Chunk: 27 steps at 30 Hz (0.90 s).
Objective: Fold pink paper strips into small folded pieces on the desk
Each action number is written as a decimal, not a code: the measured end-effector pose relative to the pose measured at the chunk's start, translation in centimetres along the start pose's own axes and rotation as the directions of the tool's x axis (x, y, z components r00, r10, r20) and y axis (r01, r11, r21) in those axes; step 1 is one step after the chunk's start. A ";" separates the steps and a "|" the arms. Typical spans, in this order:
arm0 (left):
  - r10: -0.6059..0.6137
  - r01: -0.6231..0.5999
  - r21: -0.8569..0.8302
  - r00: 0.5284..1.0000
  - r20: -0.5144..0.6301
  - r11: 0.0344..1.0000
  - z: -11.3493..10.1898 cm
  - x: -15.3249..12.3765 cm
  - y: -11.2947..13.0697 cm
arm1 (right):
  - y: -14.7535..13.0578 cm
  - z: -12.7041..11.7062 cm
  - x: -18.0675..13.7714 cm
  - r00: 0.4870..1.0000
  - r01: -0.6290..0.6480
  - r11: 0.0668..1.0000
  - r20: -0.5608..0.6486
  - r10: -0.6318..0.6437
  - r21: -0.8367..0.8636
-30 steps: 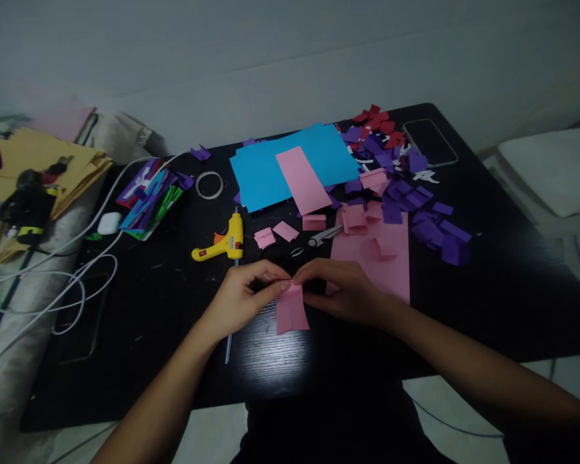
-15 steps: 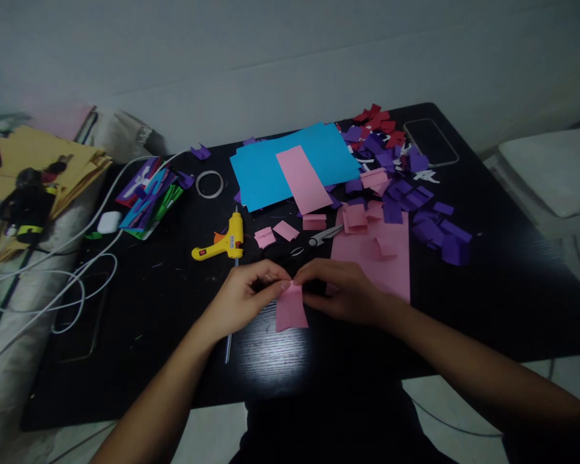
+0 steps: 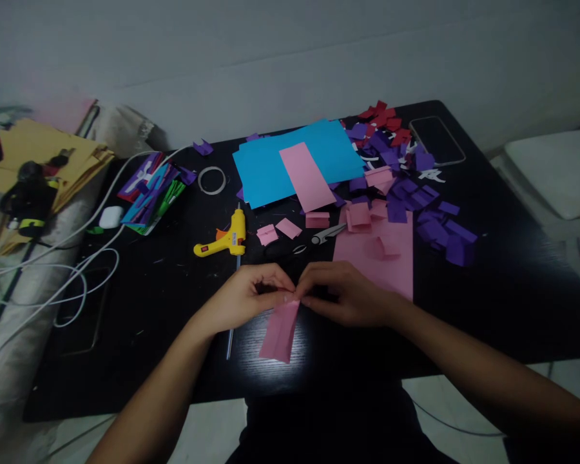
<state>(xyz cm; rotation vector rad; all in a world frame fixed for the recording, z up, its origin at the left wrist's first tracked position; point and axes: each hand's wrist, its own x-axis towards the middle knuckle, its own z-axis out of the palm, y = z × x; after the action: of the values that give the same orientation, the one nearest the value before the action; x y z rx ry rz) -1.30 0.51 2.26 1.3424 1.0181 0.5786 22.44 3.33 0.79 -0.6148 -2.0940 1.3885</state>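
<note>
A creased pink paper strip [image 3: 279, 332] hangs down toward me over the black table. My left hand [image 3: 251, 293] pinches its upper end between thumb and fingers. At the same end, my right hand [image 3: 345, 293] pinches the strip's top corner, fingertips nearly touching the left ones. Just beyond my hands lie small folded pink paper pieces [image 3: 289, 227] and scissors [image 3: 328, 234], whose handles are partly lost against the dark table. To the right, a large pink sheet [image 3: 391, 274] passes partly behind my right hand.
A yellow glue gun [image 3: 229, 238] with a glue stick lies left of my hands. Blue sheets [image 3: 265, 171] carry a pink rectangle [image 3: 307, 177]. Purple paper pieces [image 3: 406, 193], red scraps [image 3: 384, 119] and a phone [image 3: 437, 140] are at back right. White cables [image 3: 84, 283] loop at left.
The pink strip has swung down and to the left, and more of its length shows below my fingers. Both hands keep their pinch at its upper end.
</note>
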 end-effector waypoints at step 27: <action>0.448 -0.382 0.458 0.893 -0.040 0.803 0.2 -0.1 0.2 | 0.9 1.1 0.5 0.899 -0.324 0.566 0.061 0.433 0.759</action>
<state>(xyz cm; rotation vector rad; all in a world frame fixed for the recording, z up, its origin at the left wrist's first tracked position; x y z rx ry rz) -1.15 0.31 2.44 1.9828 1.0113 0.8182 21.42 3.24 -0.35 -0.7770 -1.0907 2.2055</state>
